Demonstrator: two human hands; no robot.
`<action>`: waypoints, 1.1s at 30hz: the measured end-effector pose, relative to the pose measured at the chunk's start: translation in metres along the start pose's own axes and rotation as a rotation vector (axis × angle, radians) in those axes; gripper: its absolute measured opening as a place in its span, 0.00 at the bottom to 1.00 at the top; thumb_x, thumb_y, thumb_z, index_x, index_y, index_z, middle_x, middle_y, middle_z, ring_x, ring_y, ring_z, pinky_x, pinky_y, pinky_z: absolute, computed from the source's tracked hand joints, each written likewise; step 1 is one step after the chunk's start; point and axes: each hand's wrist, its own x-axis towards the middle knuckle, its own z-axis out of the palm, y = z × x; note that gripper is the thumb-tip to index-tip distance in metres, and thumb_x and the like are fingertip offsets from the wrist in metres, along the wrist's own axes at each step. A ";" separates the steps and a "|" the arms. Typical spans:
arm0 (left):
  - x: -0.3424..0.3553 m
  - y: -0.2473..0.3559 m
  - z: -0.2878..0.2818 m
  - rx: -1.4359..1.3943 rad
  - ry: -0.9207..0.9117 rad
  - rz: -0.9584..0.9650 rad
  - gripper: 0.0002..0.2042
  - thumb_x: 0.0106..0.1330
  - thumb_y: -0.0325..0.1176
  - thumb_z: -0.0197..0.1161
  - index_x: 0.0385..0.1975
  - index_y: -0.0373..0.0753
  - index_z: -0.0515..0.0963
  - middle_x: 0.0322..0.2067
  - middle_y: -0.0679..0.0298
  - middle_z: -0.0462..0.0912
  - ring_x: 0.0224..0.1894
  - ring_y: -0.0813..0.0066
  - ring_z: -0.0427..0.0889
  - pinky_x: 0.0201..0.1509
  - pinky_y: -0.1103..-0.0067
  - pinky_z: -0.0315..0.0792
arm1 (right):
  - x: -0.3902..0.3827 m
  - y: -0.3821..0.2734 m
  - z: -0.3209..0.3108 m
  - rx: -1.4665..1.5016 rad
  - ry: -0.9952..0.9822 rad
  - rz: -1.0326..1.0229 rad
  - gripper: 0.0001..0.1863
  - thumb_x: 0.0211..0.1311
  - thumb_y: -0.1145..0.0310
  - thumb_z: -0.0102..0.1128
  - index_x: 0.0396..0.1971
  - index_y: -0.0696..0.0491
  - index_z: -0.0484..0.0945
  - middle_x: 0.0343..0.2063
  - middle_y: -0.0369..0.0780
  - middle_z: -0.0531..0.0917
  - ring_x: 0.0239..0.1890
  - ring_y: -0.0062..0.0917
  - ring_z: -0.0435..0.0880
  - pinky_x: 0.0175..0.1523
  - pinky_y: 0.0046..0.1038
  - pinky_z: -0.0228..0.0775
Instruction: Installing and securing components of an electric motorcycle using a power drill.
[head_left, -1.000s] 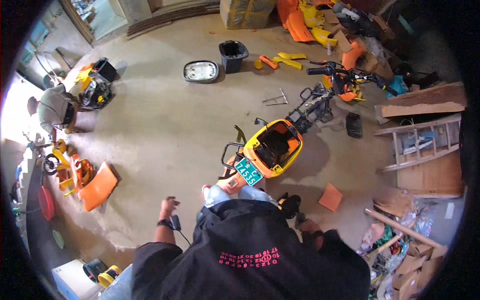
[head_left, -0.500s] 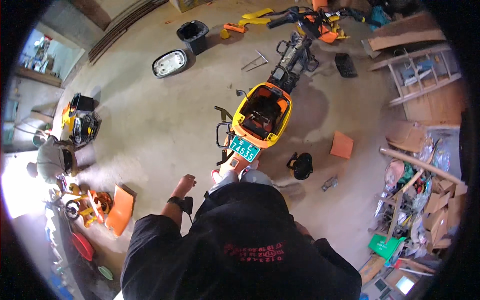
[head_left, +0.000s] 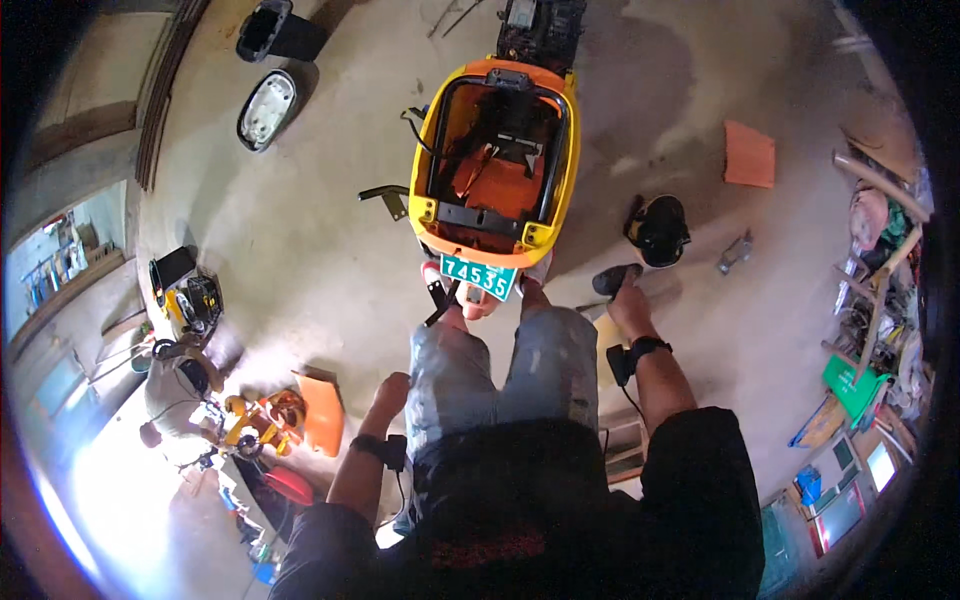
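Before my knees is the rear of a stripped-down scooter, with a yellow and orange tail body [head_left: 567, 150] open at the top. Inside its dark cavity, an orange panel and black brackets show. A green number plate [head_left: 478, 276] hangs at the near end, above an orange mudguard [head_left: 485, 303]. My right hand [head_left: 632, 308], right of the plate, is closed round a dark, rounded tool [head_left: 614, 281] that looks like a power tool; its lower part is partly hidden. Beside my left knee, my left hand [head_left: 394, 393] is curled, touching nothing I can make out.
Near my right hand lie a black round part [head_left: 657, 230], a small metal piece [head_left: 736, 252] and an orange panel [head_left: 750, 155]. A black bracket [head_left: 385, 198] juts out left of the scooter. At far left, a person [head_left: 178, 390] bends near orange and yellow parts [head_left: 320, 412].
The view has come lower and closer to the scooter's tail, and my knees now show bent. My right hand has come into view with the dark tool in it. My left hand stays low.
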 end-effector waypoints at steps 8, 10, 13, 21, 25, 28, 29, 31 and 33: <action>0.150 -0.034 -0.076 -0.733 0.043 -0.261 0.11 0.65 0.33 0.49 0.43 0.36 0.73 0.35 0.60 0.80 0.38 0.71 0.80 0.40 0.77 0.73 | 0.136 -0.054 0.051 -0.133 0.039 -0.134 0.39 0.46 0.70 0.57 0.61 0.56 0.53 0.35 0.51 0.76 0.38 0.44 0.78 0.40 0.41 0.72; 0.175 0.023 -0.117 -0.816 0.130 -0.313 0.11 0.66 0.33 0.48 0.43 0.37 0.72 0.34 0.61 0.80 0.37 0.74 0.80 0.38 0.78 0.72 | 0.153 -0.020 0.093 -0.166 0.207 -0.187 0.38 0.47 0.72 0.56 0.62 0.56 0.53 0.36 0.51 0.75 0.36 0.43 0.78 0.38 0.40 0.71; 0.168 0.014 -0.125 -0.410 0.135 -0.232 0.13 0.67 0.37 0.46 0.42 0.36 0.72 0.34 0.60 0.80 0.37 0.72 0.78 0.40 0.79 0.71 | 0.212 0.006 0.152 -0.071 0.207 -0.101 0.38 0.48 0.75 0.54 0.62 0.55 0.52 0.37 0.50 0.76 0.35 0.41 0.77 0.39 0.40 0.69; 0.065 -0.051 -0.062 0.080 -0.410 -0.461 0.12 0.64 0.34 0.44 0.38 0.35 0.71 0.35 0.58 0.76 0.39 0.66 0.74 0.43 0.74 0.70 | 0.260 0.023 0.278 -0.097 0.360 0.001 0.35 0.52 0.74 0.51 0.63 0.53 0.52 0.38 0.46 0.76 0.35 0.38 0.79 0.40 0.39 0.70; 0.051 -0.028 -0.072 0.164 -0.375 -0.442 0.12 0.64 0.35 0.44 0.39 0.35 0.71 0.35 0.58 0.75 0.39 0.66 0.74 0.43 0.74 0.70 | 0.266 0.033 0.299 -0.116 0.285 -0.021 0.34 0.55 0.70 0.50 0.63 0.51 0.52 0.38 0.43 0.75 0.36 0.34 0.79 0.42 0.38 0.69; 0.057 -0.017 -0.074 0.179 -0.369 -0.454 0.12 0.65 0.35 0.44 0.40 0.36 0.70 0.36 0.58 0.75 0.39 0.66 0.74 0.43 0.75 0.70 | 0.280 0.047 0.328 -0.166 0.422 -0.015 0.36 0.53 0.69 0.52 0.63 0.51 0.51 0.37 0.42 0.75 0.35 0.34 0.79 0.41 0.36 0.69; 0.060 -0.016 -0.066 0.179 -0.370 -0.447 0.12 0.65 0.35 0.44 0.40 0.36 0.70 0.36 0.58 0.75 0.39 0.66 0.74 0.43 0.75 0.70 | 0.278 0.050 0.337 -0.167 0.418 -0.013 0.36 0.53 0.69 0.52 0.63 0.51 0.51 0.37 0.42 0.75 0.35 0.34 0.79 0.41 0.36 0.69; 0.057 -0.011 -0.068 0.189 -0.377 -0.447 0.12 0.65 0.36 0.44 0.41 0.36 0.70 0.36 0.57 0.75 0.39 0.66 0.74 0.43 0.75 0.70 | 0.269 0.055 0.354 -0.152 0.267 0.116 0.38 0.52 0.70 0.53 0.64 0.52 0.49 0.36 0.42 0.74 0.35 0.33 0.79 0.41 0.35 0.70; 0.059 -0.012 -0.055 0.197 -0.374 -0.433 0.13 0.65 0.36 0.44 0.42 0.36 0.69 0.37 0.57 0.74 0.39 0.66 0.74 0.43 0.75 0.71 | 0.274 0.061 0.367 -0.078 0.286 0.189 0.39 0.52 0.71 0.53 0.64 0.52 0.47 0.38 0.43 0.74 0.36 0.35 0.79 0.41 0.35 0.70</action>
